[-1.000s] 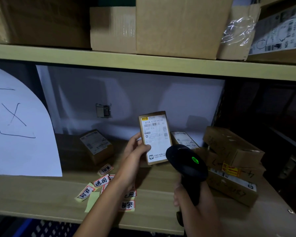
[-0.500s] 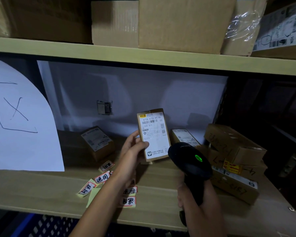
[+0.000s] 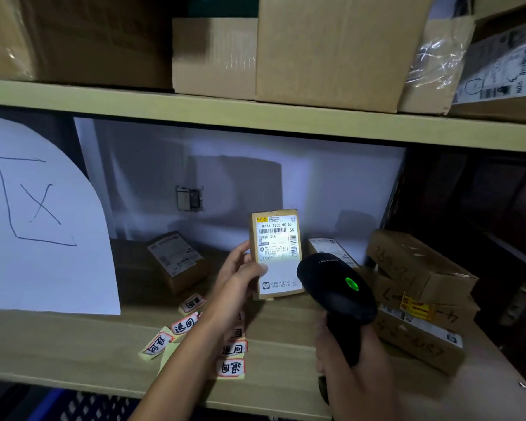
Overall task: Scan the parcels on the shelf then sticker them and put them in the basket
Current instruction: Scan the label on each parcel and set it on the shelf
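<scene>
From the head camera: the left hand (image 3: pixel 240 275) has the small parcel (image 3: pixel 276 253) pinched upright by its left edge, thumb across the label, and compared with half a second ago the box stands a touch straighter and sits a little closer to the scanner. The right hand (image 3: pixel 343 357) is wrapped tight round the grip of the black scanner (image 3: pixel 336 287), its green light glowing, its head just beside the parcel's lower right corner and aimed at the barcode label; it has barely shifted from the earlier frame. Down on the wooden shelf (image 3: pixel 73 354), red-lettered stickers (image 3: pixel 231 367) lie scattered under the left forearm, same spots as before. One brown parcel (image 3: pixel 176 259) rests further back on the left, another (image 3: pixel 331 249) peeks out behind the scanner, and a stack of taped cardboard boxes (image 3: pixel 419 293) sits on the right. A white sheet (image 3: pixel 43 223) with a hand-drawn mark leans at the left, a pale back wall behind, big cartons (image 3: pixel 331 47) crowding the shelf above, and a blue basket (image 3: pixel 73 408) edge shows at bottom left.
</scene>
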Available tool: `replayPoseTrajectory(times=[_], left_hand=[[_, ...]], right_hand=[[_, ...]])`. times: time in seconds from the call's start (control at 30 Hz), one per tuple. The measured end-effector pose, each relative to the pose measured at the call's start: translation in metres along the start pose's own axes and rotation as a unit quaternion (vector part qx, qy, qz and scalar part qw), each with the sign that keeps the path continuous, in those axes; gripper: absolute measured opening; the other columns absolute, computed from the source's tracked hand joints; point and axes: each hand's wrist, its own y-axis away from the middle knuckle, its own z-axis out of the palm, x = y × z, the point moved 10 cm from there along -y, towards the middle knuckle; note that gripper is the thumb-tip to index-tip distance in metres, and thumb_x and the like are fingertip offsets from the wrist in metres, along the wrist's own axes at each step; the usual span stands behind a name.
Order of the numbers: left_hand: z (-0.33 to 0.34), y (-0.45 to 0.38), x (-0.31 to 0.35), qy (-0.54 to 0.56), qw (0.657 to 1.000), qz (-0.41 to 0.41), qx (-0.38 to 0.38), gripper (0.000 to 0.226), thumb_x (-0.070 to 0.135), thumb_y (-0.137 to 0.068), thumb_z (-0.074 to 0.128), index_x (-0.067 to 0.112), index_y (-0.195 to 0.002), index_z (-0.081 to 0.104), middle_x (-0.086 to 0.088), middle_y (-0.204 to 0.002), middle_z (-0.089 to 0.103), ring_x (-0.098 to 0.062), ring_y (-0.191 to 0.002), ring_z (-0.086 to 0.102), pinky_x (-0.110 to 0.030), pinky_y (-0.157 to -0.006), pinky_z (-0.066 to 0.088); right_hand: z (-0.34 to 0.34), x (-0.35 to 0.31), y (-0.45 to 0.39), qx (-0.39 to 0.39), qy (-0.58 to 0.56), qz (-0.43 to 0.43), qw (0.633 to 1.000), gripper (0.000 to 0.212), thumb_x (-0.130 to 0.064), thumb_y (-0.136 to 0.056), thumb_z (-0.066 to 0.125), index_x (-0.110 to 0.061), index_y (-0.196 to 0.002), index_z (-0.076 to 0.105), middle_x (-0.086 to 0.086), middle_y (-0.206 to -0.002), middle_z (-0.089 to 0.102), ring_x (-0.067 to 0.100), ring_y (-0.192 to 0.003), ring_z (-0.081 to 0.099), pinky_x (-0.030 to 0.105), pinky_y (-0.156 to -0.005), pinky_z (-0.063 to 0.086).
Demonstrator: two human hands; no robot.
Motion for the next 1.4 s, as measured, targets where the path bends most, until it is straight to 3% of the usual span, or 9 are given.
replayPoseTrajectory(times=[0.2,0.47,0.6,0.77,0.93,1.1,1.17,1.27,1.4], left_hand=[[-0.005,-0.002,-0.003,-0.001,1.000,-0.001,0.009,0.051,-0.003,-0.097,0.056,0.025,-0.139,0.064,-0.004,-0.125,0.079,-0.029,-0.118,0.073,-0.037,-0.090,0.056],[-0.001,0.003,-0.003,-0.005,1.000,-0.004,0.002,0.049,-0.003,-0.098,0.055,0.025,-0.139,0.063,-0.002,-0.125,0.079,-0.030,-0.123,0.071,-0.035,-0.089,0.056],[-0.001,0.003,-0.003,-0.011,1.000,-0.004,0.007,0.050,-0.003,-0.098,0.055,0.024,-0.139,0.063,0.000,-0.124,0.080,-0.027,-0.120,0.073,-0.035,-0.088,0.057],[-0.003,0.003,-0.003,-0.020,1.000,-0.003,0.013,0.050,-0.004,-0.098,0.054,0.024,-0.138,0.063,0.001,-0.122,0.081,-0.025,-0.117,0.074,-0.038,-0.091,0.059],[-0.005,0.002,-0.004,-0.029,0.999,-0.007,0.014,0.050,-0.003,-0.097,0.056,0.027,-0.136,0.065,0.000,-0.122,0.080,-0.020,-0.108,0.075,-0.029,-0.078,0.056],[-0.009,-0.007,-0.009,-0.041,0.999,-0.015,0.026,0.051,0.002,-0.095,0.059,0.030,-0.137,0.064,0.000,-0.119,0.081,-0.016,-0.092,0.073,-0.018,-0.058,0.051],[-0.009,-0.008,-0.009,-0.043,0.999,-0.012,0.026,0.051,0.004,-0.095,0.060,0.032,-0.137,0.064,0.003,-0.119,0.081,-0.016,-0.091,0.072,-0.019,-0.061,0.049],[-0.015,-0.009,-0.009,-0.035,0.998,-0.012,0.043,0.046,0.006,-0.096,0.061,0.031,-0.134,0.066,0.004,-0.117,0.082,-0.019,-0.102,0.076,-0.030,-0.076,0.055],[-0.038,-0.001,-0.005,-0.001,0.994,-0.015,0.108,0.027,0.022,-0.098,0.068,0.027,-0.125,0.070,0.001,-0.114,0.083,-0.026,-0.111,0.077,-0.050,-0.105,0.056]], right_hand=[[0.005,0.000,0.001,-0.019,-0.007,0.014,1.000,0.013,-0.027,-0.082,0.077,-0.030,-0.092,0.070,0.002,-0.061,0.065,0.021,-0.062,0.064,0.037,-0.066,0.048],[0.006,-0.001,0.003,-0.018,-0.021,0.020,0.999,0.027,-0.039,-0.075,0.077,-0.034,-0.101,0.069,0.002,-0.062,0.066,0.021,-0.062,0.062,0.035,-0.067,0.046],[0.004,-0.002,0.004,-0.020,-0.019,0.029,0.999,0.015,-0.022,-0.084,0.077,-0.029,-0.095,0.070,-0.001,-0.060,0.065,0.017,-0.059,0.061,0.033,-0.066,0.046],[0.004,-0.005,0.008,-0.011,-0.021,0.030,0.999,0.028,-0.034,-0.068,0.070,-0.033,-0.096,0.069,-0.001,-0.059,0.065,0.012,-0.050,0.056,0.028,-0.060,0.043],[-0.002,-0.008,0.010,-0.002,0.000,0.023,1.000,0.016,-0.024,-0.081,0.079,-0.026,-0.094,0.070,0.001,-0.058,0.067,0.015,-0.053,0.064,0.029,-0.060,0.047],[-0.007,-0.018,0.009,-0.015,0.026,0.018,0.999,0.028,-0.004,-0.082,0.078,-0.020,-0.105,0.071,0.007,-0.054,0.064,0.016,-0.051,0.061,0.031,-0.062,0.049],[-0.005,-0.019,0.010,-0.026,0.033,0.011,0.999,0.032,-0.001,-0.083,0.076,-0.017,-0.111,0.073,0.004,-0.057,0.062,0.021,-0.055,0.059,0.035,-0.064,0.048],[-0.011,-0.017,0.014,0.019,0.004,0.023,1.000,0.039,-0.013,-0.081,0.077,-0.046,-0.100,0.070,0.004,-0.059,0.067,0.014,-0.054,0.064,0.034,-0.064,0.049],[-0.001,-0.002,0.015,-0.007,-0.004,0.057,0.998,0.036,-0.005,-0.084,0.074,-0.027,-0.113,0.070,0.005,-0.074,0.067,0.013,-0.066,0.066,0.024,-0.065,0.046]])
